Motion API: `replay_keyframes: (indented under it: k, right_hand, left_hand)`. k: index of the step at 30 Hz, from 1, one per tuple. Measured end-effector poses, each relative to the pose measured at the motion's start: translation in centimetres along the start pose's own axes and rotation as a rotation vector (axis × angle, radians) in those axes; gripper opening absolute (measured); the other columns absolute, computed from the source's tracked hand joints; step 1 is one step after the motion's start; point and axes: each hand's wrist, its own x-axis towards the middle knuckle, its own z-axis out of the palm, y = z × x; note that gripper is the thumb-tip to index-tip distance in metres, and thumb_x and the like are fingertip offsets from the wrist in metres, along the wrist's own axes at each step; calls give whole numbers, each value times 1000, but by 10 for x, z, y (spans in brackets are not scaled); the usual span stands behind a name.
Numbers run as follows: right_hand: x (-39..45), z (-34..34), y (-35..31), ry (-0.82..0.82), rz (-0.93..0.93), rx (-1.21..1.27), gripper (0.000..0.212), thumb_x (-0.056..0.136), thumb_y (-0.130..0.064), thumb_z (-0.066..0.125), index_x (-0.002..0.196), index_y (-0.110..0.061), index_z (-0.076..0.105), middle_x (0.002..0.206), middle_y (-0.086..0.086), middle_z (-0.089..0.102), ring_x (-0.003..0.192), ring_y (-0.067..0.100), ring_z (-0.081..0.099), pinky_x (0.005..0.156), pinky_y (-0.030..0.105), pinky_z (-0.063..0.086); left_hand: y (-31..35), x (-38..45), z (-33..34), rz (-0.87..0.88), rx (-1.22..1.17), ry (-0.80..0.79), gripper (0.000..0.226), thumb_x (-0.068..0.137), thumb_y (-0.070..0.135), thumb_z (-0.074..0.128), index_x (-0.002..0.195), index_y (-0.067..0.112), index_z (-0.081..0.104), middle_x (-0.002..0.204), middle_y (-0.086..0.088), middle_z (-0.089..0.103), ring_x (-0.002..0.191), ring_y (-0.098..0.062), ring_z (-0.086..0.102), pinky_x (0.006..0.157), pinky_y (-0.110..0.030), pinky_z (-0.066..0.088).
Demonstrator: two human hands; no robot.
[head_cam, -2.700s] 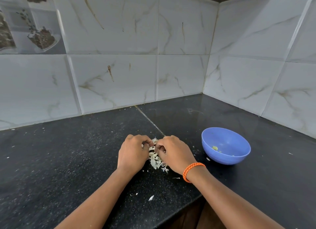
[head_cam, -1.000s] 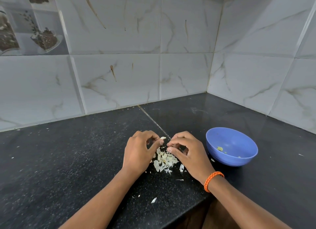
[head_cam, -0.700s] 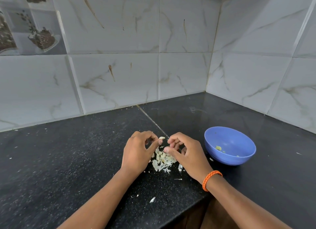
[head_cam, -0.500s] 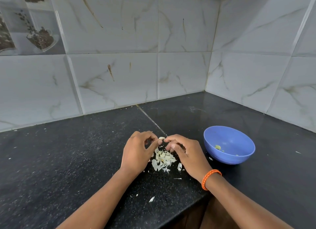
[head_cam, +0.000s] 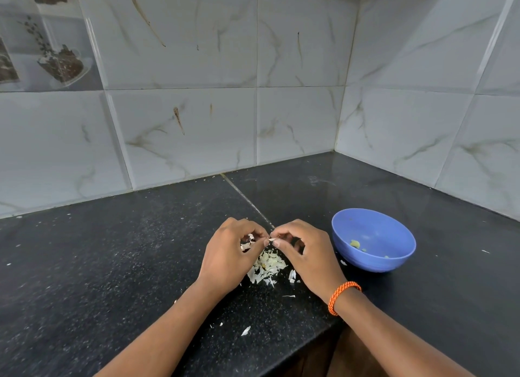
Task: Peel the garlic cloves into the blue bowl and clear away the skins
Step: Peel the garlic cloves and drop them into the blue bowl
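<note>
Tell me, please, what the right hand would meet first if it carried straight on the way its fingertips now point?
Probably the left hand: the right hand points leftward, its fingertips almost touching the left's over the garlic clove pinched between them. Depth is unclear.

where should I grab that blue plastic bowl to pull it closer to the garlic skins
Probably pinch the blue plastic bowl at its near-left rim, coming from above: it stands upright and open, the wall is thin, and that edge lies nearest the right hand.

A black speckled countertop fills the lower frame, a pale seam crossing it. White marble-veined wall tiles meet in a corner at upper right. A printed picture tile sits upper left.
</note>
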Motion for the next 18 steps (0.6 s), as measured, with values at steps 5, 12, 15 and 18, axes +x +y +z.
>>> replay_keyframes:
  k: [5, 12, 15, 18]
  right_hand:
    - [0, 0, -1, 13, 20, 58, 17, 92, -9, 81, 97, -25, 78, 91, -12, 72, 81, 17, 68, 63, 20, 50]
    - [0, 1, -1, 16, 12, 70, 20, 88, -5, 84, 95, -23, 77, 87, -13, 69, 73, 17, 65, 61, 17, 46]
    - [0, 1, -2, 13, -11, 54, 24, 88, -3, 83, 95, -24, 75, 89, -14, 68, 74, 18, 64, 60, 20, 47]
    - [0, 1, -2, 3, -42, 21, 29, 87, 2, 80, 90, -26, 71, 90, -14, 64, 74, 19, 63, 59, 31, 52]
  left_hand:
    - [1, 0, -1, 11, -25, -3, 11, 96, 36, 80, 103, 43, 76, 100, 24, 73, 99, -7, 63, 85, -36, 55]
    - [5, -1, -4, 51, 66, 28, 4, 92, 38, 74, 91, 42, 73, 93, 26, 71, 92, -6, 62, 77, -33, 54]
    - [9, -2, -4, 86, 164, 43, 3, 91, 41, 67, 90, 41, 70, 87, 26, 67, 89, -3, 60, 74, -28, 50]
    - [12, -4, -2, 76, 200, 33, 7, 91, 44, 63, 90, 40, 69, 87, 25, 67, 92, -2, 60, 73, -25, 50]
